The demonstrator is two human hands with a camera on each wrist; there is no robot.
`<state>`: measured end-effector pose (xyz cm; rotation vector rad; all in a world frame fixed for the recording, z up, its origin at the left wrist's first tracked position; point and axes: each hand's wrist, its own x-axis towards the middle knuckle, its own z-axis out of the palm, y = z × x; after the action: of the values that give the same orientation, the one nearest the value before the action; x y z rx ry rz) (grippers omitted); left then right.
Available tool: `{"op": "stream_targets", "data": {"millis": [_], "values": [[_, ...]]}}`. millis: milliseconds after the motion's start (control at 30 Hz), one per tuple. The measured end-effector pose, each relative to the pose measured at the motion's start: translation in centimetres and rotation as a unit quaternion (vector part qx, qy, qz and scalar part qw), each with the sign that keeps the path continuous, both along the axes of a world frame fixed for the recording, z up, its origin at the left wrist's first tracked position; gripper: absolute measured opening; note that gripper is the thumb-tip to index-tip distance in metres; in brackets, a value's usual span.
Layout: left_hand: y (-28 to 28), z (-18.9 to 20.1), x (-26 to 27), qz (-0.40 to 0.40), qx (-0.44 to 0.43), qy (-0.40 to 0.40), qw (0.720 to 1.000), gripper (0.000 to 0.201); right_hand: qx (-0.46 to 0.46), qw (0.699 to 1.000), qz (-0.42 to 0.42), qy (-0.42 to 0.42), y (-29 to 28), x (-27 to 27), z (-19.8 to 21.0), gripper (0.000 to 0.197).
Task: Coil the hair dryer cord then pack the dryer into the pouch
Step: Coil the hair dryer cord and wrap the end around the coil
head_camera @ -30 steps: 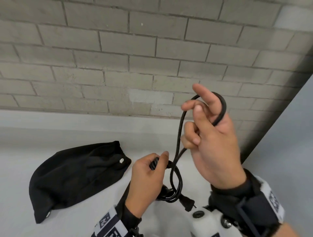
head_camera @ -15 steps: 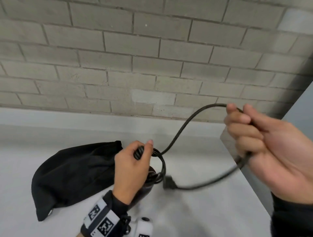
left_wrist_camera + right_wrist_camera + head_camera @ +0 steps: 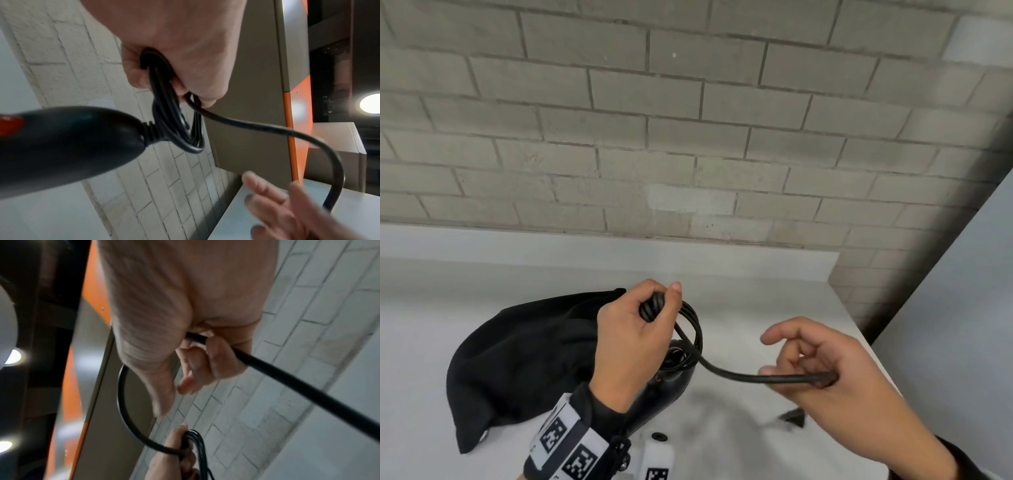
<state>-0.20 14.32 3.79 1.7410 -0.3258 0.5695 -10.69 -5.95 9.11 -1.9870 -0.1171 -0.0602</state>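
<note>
A brick wall (image 3: 688, 137) stands behind the pale tabletop (image 3: 739, 438). On the tabletop's left part lies the black pouch (image 3: 524, 359), slumped on its side. Just right of it the black hair dryer (image 3: 667, 387) hangs by its cord (image 3: 739, 375) under the left hand (image 3: 630, 339), whose fingers and thumb curl round the gathered loops. From the loops the loose cord runs right to the right hand (image 3: 835, 373), which holds it in curled fingers, forefinger sticking out. The plug (image 3: 794, 416) shows blurred below that hand.
</note>
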Motion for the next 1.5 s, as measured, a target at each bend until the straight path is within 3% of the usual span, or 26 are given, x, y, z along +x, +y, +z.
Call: {"op": "stream_targets", "data": {"millis": [133,267,333,500,567,633,800,967,1100,1267,1400,1500], "values": [[0.3,0.1,0.1,0.019,0.021,-0.005,1.0,0.033,-0.04,0.996,0.073,0.024,0.4,0.5,1.9,0.051],[1.0,0.4,0.4,0.049,0.032,-0.009,0.998,0.031,-0.071,0.98,0.162,0.09,-0.8,0.9,2.5,0.051],[1.1,0.4,0.5,0.056,0.038,-0.011,0.998,0.031,-0.088,0.978,0.159,0.099,-0.8,1.1,1.6,0.043],[0.0,0.2,0.0,0.036,0.068,-0.036,0.996,0.037,-0.188,0.979,0.077,-0.01,2.2,2.0,-1.6,0.03],[-0.1,0.1,-0.2,0.019,0.096,-0.049,0.994,0.043,-0.312,0.942,0.056,-0.106,3.4,2.2,-2.0,0.024],[0.4,0.2,-0.2,-0.005,0.117,-0.065,0.991,0.054,-0.349,0.913,0.051,-0.204,3.6,2.6,-1.5,0.019],[1.1,0.4,-0.4,-0.138,0.12,-0.105,0.977,0.073,-0.217,0.93,0.042,-0.294,2.1,4.6,1.1,0.018],[1.0,-0.1,-1.1,-0.214,0.094,-0.116,0.965,0.051,-0.062,0.965,0.068,-0.247,3.1,5.8,1.3,0.017],[1.0,-0.4,-1.4,-0.209,0.094,-0.137,0.964,0.038,0.056,0.978,0.038,-0.196,4.1,6.4,-0.5,0.019],[1.1,-1.3,-1.4,-0.188,0.102,-0.137,0.967,0.052,0.153,0.98,-0.016,-0.127,5.8,6.4,-3.2,0.023],[0.9,-1.3,-1.7,-0.175,0.071,-0.145,0.971,0.036,0.219,0.97,-0.027,-0.102,6.9,6.2,-4.7,0.012],[0.8,-1.3,-1.7,-0.146,0.056,-0.138,0.978,0.051,0.252,0.962,-0.029,-0.102,7.0,5.6,-5.6,0.013]]}}
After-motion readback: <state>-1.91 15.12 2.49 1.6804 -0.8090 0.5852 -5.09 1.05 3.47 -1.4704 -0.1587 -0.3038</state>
